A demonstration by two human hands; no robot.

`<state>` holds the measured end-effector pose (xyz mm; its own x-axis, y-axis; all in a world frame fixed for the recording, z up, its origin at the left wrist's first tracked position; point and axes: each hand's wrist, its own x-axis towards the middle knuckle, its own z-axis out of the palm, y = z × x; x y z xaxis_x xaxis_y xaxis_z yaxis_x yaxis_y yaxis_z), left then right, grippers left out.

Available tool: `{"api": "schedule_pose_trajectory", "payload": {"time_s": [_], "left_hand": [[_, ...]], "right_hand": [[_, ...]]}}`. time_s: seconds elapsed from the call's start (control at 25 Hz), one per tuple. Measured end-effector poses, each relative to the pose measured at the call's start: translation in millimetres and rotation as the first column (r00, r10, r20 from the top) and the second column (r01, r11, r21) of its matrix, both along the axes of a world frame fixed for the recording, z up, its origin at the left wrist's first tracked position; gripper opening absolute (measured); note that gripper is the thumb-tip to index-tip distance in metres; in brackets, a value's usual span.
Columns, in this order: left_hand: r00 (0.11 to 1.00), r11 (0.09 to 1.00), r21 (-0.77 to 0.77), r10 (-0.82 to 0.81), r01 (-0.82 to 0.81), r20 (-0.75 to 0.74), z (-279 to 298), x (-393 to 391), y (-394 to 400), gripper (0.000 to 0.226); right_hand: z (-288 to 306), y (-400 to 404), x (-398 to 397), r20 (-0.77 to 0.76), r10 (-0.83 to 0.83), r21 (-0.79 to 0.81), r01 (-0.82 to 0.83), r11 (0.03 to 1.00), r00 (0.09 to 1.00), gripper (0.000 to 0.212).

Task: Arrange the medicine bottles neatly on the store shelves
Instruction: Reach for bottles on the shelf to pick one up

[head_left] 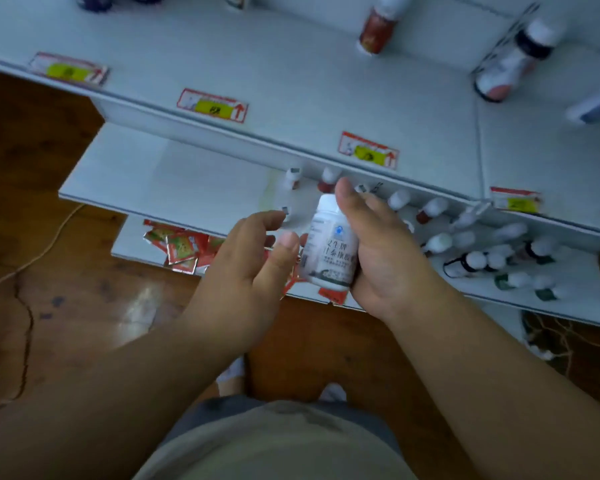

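Torso in a beige top at bottom edge, both forearms reaching forward. Right hand wraps a white bottle upright in mid-air, above the lower shelf's front edge; thumb up by the cap. Left hand just beside it, fingers loosely spread, gripping nothing; thumb tip looks close to or touching the bottle's side, can't tell which.

Progress: early to mid, judging by layout. Upper shelf carries only a few bottles, well apart: a red-labelled one, a dark-banded one. Lower shelf has a crowded, uneven cluster of white-capped bottles on its right; left part bare. Red sachets scattered on a lower board. Most straightening is left.

Writing: held bottle's label shows Chinese characters, partly legible ("生牌", "康" likely), blue logo above. Shelf-edge price tags red-bordered, yellow centre; text blurred, unreadable.
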<state>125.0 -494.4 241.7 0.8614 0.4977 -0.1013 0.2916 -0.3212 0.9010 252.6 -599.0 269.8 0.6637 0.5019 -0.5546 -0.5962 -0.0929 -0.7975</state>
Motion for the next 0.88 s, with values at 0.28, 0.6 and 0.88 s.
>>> {"api": "schedule_pose_trajectory", "payload": {"time_s": [0.28, 0.6, 0.88], "left_hand": [[0.82, 0.785, 0.281, -0.573, 0.552, -0.012, 49.5, 96.5, -165.3, 0.08], [0.573, 0.562, 0.237, -0.819, 0.793, 0.024, 80.2, 175.3, -392.7, 0.077], [0.378, 0.36, 0.269, -0.926, 0.893, -0.014, 86.0, 296.9, -503.0, 0.086]], "right_hand": [[69.6, -209.2, 27.8, 0.266, -0.393, 0.087, 0.384, 0.919, 0.88, 0.052], [101.5, -454.6, 74.3, 0.393, -0.554, 0.088, 0.57, 0.817, 0.733, 0.042], [112.5, -564.5, 155.3, 0.453, -0.703, 0.07, 0.765, 0.641, 0.547, 0.073]]}}
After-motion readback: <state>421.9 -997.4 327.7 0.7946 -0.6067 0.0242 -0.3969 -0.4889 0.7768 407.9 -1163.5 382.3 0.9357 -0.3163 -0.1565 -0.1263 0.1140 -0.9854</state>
